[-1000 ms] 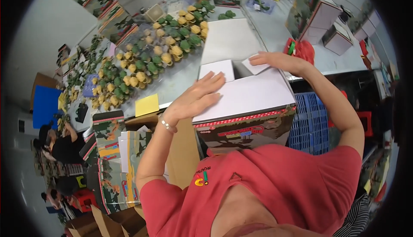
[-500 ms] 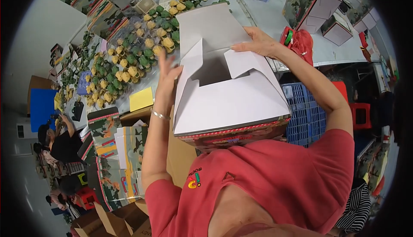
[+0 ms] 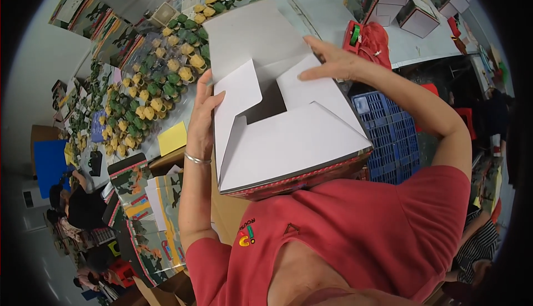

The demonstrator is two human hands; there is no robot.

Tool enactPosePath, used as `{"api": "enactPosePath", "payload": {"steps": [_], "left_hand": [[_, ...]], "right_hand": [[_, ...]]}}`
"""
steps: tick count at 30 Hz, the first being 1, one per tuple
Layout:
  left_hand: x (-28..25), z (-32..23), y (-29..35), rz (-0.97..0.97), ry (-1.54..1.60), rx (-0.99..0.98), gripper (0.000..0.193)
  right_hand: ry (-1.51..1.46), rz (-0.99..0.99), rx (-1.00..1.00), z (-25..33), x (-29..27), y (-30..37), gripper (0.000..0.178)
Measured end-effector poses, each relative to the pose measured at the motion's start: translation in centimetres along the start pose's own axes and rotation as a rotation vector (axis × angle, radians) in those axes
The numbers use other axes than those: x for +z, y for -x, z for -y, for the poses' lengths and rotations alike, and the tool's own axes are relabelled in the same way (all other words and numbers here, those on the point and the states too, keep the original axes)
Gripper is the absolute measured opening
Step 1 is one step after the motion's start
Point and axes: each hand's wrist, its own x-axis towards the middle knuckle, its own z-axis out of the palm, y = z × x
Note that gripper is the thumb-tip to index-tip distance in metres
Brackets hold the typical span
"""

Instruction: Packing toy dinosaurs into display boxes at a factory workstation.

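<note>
A large carton (image 3: 294, 148) with white inner flaps and a dark, red-edged outer side rests against my body. Its near flap and two side flaps are folded inward, leaving a dark gap in the middle, while the back flap (image 3: 255, 31) stands up. My left hand (image 3: 202, 109) is closed on the carton's left edge, thumb over the left side flap (image 3: 241, 86), other fingers outside and partly hidden. At the far right corner, my right hand (image 3: 333, 61) has thumb and fingers spread; the thumb lies on the right side flap (image 3: 300, 84).
Many yellow and green toy figures (image 3: 150, 92) cover the table to the left. A red tape dispenser (image 3: 351, 36) and red bag (image 3: 375, 45) lie at right, near white-bottomed cartons (image 3: 419, 20). Blue crates (image 3: 383, 134) stand below the table. Other people (image 3: 86, 209) sit far left.
My left hand, blurred and raised beside the carton before, has come down and closed on its left edge. The side flaps lie lower and farther inward. The carton has shifted slightly left in view.
</note>
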Motion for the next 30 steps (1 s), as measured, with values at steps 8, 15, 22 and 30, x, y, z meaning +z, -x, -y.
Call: {"api": "enactPosePath", "payload": {"steps": [8,15,22,30], "left_hand": [[-1.1,-0.2,-0.3,-0.033,0.246,-0.027,0.034],[-0.5,0.7,0.0,0.024,-0.155,0.079,0.031],[1.0,-0.1,0.2,0.138,-0.353,0.077,0.032],[3.2,-1.1,6.9,0.076,-0.085,-0.072,0.093]], "right_hand": [[0.407,0.055,-0.474,0.6,-2.4,-0.6,0.044],[0.525,0.316,-0.456,1.8,-2.5,1.0,0.055],[0.487,0.386,-0.104,5.4,-0.6,-1.9,0.063],[0.927,0.156,-0.344,3.1,3.4,-1.3,0.092]]}}
